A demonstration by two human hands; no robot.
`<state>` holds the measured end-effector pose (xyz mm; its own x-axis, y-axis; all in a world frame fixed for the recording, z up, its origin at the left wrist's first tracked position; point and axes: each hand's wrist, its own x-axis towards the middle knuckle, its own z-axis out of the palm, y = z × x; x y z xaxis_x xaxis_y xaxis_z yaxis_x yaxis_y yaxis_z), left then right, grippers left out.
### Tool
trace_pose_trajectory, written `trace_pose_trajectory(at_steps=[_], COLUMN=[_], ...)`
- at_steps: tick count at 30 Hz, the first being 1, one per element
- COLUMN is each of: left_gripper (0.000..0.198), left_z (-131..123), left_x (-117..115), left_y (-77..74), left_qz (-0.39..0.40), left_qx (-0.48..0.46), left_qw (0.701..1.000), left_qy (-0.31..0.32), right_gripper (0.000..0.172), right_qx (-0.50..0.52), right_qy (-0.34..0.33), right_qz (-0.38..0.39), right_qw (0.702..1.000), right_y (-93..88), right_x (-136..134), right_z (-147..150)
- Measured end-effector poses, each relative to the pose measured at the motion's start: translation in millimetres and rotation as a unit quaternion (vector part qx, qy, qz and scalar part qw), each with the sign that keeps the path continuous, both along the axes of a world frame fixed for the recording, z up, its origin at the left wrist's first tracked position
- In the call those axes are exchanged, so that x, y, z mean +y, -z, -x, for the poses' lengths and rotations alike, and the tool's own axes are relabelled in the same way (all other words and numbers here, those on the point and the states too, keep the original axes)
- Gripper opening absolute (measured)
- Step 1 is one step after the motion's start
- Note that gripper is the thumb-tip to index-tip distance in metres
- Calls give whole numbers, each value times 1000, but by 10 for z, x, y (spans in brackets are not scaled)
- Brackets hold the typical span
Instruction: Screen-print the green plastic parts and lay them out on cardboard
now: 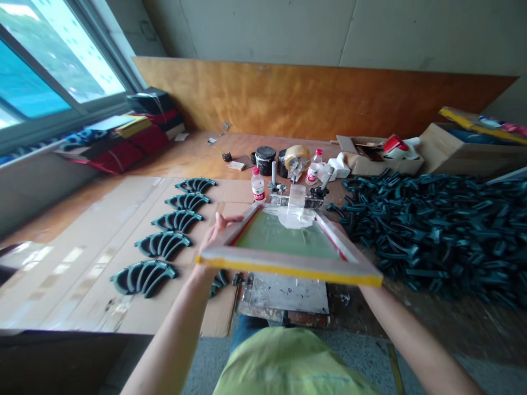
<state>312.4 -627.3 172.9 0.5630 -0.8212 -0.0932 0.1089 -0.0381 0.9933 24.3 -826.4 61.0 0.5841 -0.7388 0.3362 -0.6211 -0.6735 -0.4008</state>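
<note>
The left hand [216, 227] grasps the left side of a screen frame [288, 261]; the right hand is hidden behind it, its grip impossible to tell; the frame's near edge is raised above the metal plate [288, 293], its far end at a clamp [296, 200] (presumably for support); green parts [144, 277] lie fanned left, probably for tidy spacing; a loose heap [428, 236] lies right.

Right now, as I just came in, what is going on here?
A person holds a screen-printing frame, left hand at its left side; the right forearm reaches to the other side, that hand hidden. The frame is raised above a metal plate. Dark green curved parts lie fanned on cardboard at left; a heap of dark pieces at right.
</note>
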Motion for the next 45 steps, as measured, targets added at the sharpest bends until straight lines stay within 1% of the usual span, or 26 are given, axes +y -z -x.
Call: trace_pose_trajectory(at_steps=[1, 3, 5, 7, 9, 11, 13, 14, 15, 17, 20, 22, 23, 25, 27, 29, 31, 33, 34, 35, 36, 39, 40, 41, 43, 45], left_gripper=[55, 58, 73, 86, 88, 86, 84, 84, 84, 83, 81, 80, 80, 77, 74, 73, 71, 70, 70, 71, 71, 77, 78, 76, 66, 59], left_z=[23, 84, 148, 192, 207, 202, 190, 186, 183, 179, 172, 168, 167, 168, 172, 179, 186, 194, 197, 199, 198, 172, 154, 130, 74, 21], left_x=[132, 344, 460, 490, 474, 452, 443, 443, 447, 456, 466, 468, 468, 469, 470, 470, 468, 465, 464, 464, 465, 467, 461, 447, 385, 262], left_y=[128, 442, 796, 1112, 1324, 1410, 1411, 1400, 1392, 1400, 1461, 1497, 1504, 1496, 1470, 1441, 1414, 1380, 1352, 1314, 1264, 1035, 936, 831, 613, 402], left_qz=[-42, -117, -152, -161, -162, -166, -174, -177, -178, -180, -178, -176, -177, -179, -178, -176, -175, -175, -175, -176, -177, -177, -172, -165, -148, -117], left_qx=[8, 28, 38, 37, 29, 29, 35, 40, 44, 49, 44, 37, 33, 24, 20, 21, 23, 29, 33, 39, 44, 59, 63, 63, 49, 36], left_qw=[999, 992, 987, 986, 986, 986, 984, 983, 983, 982, 983, 984, 984, 984, 984, 984, 984, 984, 984, 984, 983, 982, 983, 984, 987, 992], left_qy=[15, 38, 32, 18, 9, 8, 8, 6, 5, 6, 13, 11, 8, 3, 4, 6, 7, 8, 9, 12, 15, 29, 34, 38, 39, 30], right_gripper=[36, 36, 42, 49, 41, 27, 17, 14, 14, 20, 26, 20, 16, 9, 13, 20, 23, 20, 17, 17, 22, 54, 62, 65, 59, 43], right_qx=[-12, -27, -13, 47, 127, 196, 233, 239, 240, 236, 230, 229, 223, 194, 154, 129, 122, 119, 116, 113, 109, 122, 132, 138, 124, 89], right_qy=[24, 30, -3, -39, -52, -53, -57, -70, -92, -160, -263, -291, -286, -240, -196, -200, -236, -244, -226, -197, -163, -77, -59, -42, 3, 68], right_qz=[4, 25, 57, 78, 56, 8, -22, -22, -15, 4, 13, 2, -3, 5, 39, 75, 82, 59, 43, 28, 16, -8, -10, -8, 2, 2], right_qw=[1000, 999, 998, 995, 989, 979, 971, 968, 966, 959, 937, 929, 932, 951, 968, 968, 960, 961, 966, 973, 980, 989, 989, 990, 992, 994], right_y=[-81, -245, -389, -485, -516, -482, -406, -365, -331, -302, -369, -434, -448, -414, -300, -165, -90, -116, -164, -229, -305, -542, -610, -667, -729, -701], right_x=[-102, -245, -299, -290, -247, -176, -69, -3, 67, 189, 240, 180, 143, 103, 146, 253, 349, 359, 322, 261, 181, -111, -207, -297, -450, -547], right_z=[6, -102, -342, -622, -843, -945, -921, -869, -800, -633, -435, -401, -414, -469, -505, -478, -408, -369, -384, -425, -490, -733, -788, -811, -740, -531])
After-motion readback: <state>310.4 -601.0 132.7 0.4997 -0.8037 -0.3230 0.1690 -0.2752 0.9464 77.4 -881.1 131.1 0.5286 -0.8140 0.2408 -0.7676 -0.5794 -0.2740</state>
